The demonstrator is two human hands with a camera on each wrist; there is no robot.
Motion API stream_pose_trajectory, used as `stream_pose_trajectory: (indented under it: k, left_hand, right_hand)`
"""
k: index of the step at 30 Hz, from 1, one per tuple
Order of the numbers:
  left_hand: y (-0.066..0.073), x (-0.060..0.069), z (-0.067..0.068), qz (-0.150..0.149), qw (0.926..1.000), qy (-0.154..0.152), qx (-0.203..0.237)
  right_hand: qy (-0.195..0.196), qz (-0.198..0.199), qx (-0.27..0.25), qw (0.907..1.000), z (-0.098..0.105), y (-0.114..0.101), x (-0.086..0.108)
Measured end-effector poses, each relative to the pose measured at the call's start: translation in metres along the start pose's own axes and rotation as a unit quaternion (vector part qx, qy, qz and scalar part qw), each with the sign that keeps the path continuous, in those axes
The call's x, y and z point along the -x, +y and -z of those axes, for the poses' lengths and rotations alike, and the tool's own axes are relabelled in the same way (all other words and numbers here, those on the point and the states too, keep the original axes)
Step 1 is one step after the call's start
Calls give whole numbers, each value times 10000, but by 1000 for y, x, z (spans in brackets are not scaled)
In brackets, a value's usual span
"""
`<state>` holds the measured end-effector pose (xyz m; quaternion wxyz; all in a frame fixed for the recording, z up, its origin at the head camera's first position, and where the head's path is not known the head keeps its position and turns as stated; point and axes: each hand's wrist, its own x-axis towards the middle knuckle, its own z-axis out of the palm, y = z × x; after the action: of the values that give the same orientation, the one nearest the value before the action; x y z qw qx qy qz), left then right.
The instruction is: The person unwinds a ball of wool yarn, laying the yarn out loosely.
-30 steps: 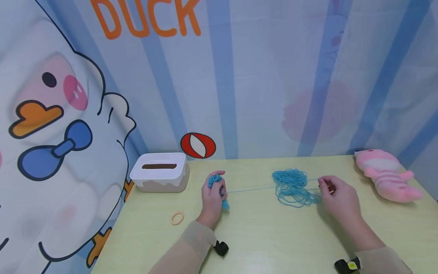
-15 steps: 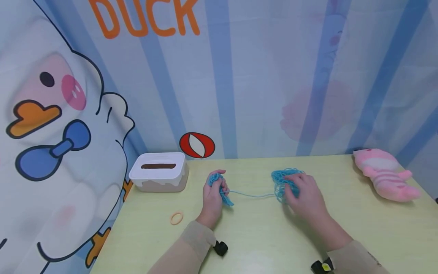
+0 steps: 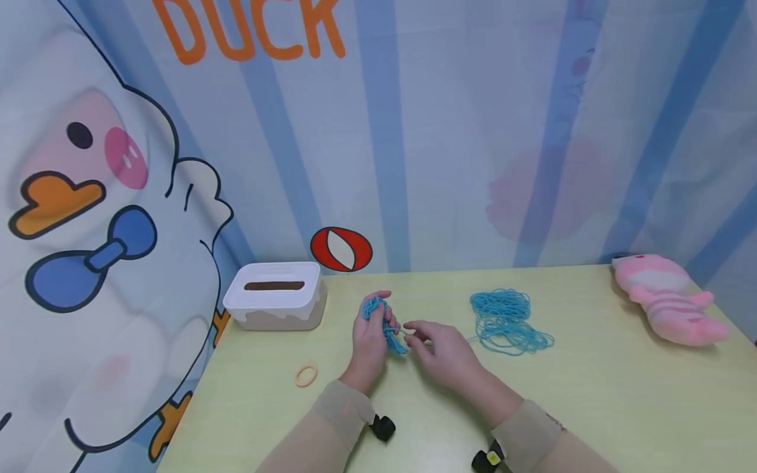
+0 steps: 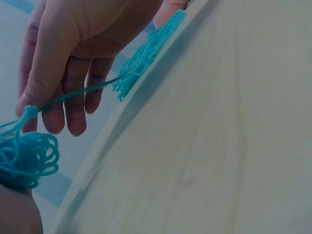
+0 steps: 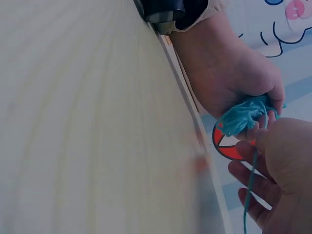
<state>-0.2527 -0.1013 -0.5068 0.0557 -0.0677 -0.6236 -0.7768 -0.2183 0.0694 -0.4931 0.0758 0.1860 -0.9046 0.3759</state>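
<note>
My left hand grips a small bundle of teal yarn, its loops hanging below the fingers. Just to its right, my right hand pinches the yarn strand between thumb and index finger. The left wrist view shows the right hand beside the bundled loops, the strand running behind its fingers. In the right wrist view the left hand holds the bundle. A looser pile of teal yarn lies on the table to the right.
A white and grey tissue box stands at the table's back left, with a peach-coloured ring in front of it. A pink plush toy lies at the back right. A printed curtain hangs behind the table.
My right hand has moved left from the yarn pile to beside my left hand. The left hand has stayed nearly in place, gripping the bundle.
</note>
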Motion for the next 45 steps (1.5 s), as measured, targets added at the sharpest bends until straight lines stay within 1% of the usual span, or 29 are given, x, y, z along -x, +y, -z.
stream_pose_trajectory:
  k: [4,8,10,14,16,18,22,25,28,30,33,40,42,45]
  left_hand:
    - [-1,-1,-1,26,9997,63,-241]
    - [-1,0,-1,162,9987,94,-474]
    - [-2,0,0,176,9983,100,-548]
    - [-3,1,2,45,9977,136,-668]
    - [-3,1,3,30,9972,153,-726]
    - [-3,2,4,99,9967,175,-790]
    - [-3,1,5,196,9956,125,-909]
    - [-2,-1,4,235,9966,21,-784]
    - [-2,-3,3,324,9980,0,-551]
    - [-3,-3,2,342,9989,-12,-331]
    - [-4,-3,4,336,9990,-35,-279]
    - [-3,-2,6,290,9956,36,-888]
    - [-1,-1,4,246,9949,-24,-980]
    - [3,1,3,209,9922,-227,-1207]
  right_hand:
    - [248,-111,-110,9996,7,2,3]
    - [401,-199,-214,9988,20,8,8]
    - [468,-225,-261,9983,26,12,11]
    - [617,-337,-425,9966,42,18,17]
    - [732,-373,-495,9954,49,22,20]
    - [882,-314,-581,9939,56,26,23]
    - [1236,-148,-563,9906,68,37,28]
    - [1526,-103,-443,9872,77,44,32]
    - [1762,-146,-353,9836,85,51,37]
    - [1850,-226,-287,9821,91,54,40]
    - [1930,-391,-200,9802,99,59,45]
    - [1962,-626,108,9785,110,76,53]
    - [1966,-651,155,9782,111,79,55]
    - [2014,-644,157,9773,114,82,57]
